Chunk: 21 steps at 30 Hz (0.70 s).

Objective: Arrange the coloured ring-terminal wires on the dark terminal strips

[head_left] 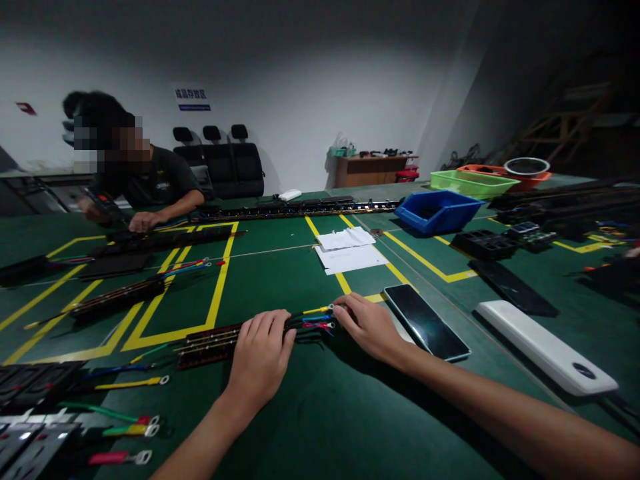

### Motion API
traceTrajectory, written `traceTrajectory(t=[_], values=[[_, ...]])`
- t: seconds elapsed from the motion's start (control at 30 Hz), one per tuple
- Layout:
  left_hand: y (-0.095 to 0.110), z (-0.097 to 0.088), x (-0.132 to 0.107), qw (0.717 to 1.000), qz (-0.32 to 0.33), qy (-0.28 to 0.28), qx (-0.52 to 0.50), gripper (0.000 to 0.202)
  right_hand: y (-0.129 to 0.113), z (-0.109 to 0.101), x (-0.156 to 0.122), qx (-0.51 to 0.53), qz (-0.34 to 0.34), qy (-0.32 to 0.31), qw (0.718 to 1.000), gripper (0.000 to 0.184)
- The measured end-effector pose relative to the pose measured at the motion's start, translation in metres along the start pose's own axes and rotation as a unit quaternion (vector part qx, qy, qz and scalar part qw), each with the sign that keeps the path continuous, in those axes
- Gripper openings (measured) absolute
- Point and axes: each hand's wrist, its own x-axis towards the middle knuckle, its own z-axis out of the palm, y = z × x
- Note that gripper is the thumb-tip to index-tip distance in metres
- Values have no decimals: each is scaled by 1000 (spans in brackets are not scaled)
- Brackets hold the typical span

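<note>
On the green table lies a long dark strip assembly (207, 347) with brass-coloured rails, wires coming out of its right end. My left hand (264, 350) is wrapped over that end, its fingers closed on the assembly and hiding part of it. Past it run a yellow-sleeved wire (315, 311) tipped with a ring terminal, and blue and red wires (317, 323) with terminals of their own. My right hand (370, 327) pinches at the ring terminal of the yellow-sleeved wire with thumb and forefinger; the exact contact is small and partly hidden.
A phone (425, 323), a white power bank (545, 347) and papers (350, 250) lie to the right and ahead. A blue bin (437, 210) stands farther back. Lugged cables (133, 383) reach in at lower left. Across the table a person (155, 177) handles a tool.
</note>
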Motion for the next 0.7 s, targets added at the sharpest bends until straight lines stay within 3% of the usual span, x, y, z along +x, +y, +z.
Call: traceTrajectory(t=[0.33,0.5,0.6,0.7], values=[[-2,4,1,1000,5,25,-1,31,0,-1,0,123,-107,11,987,35],[-1,4,0,1000,2,18,-5,30,3,4,2,107,-37,54,992,27],[0,2,-1,1000,3,13,-8,30,5,4,1,108,-50,71,990,29],[0,1,-1,1000,7,14,-12,30,5,3,1,94,-52,51,993,36]])
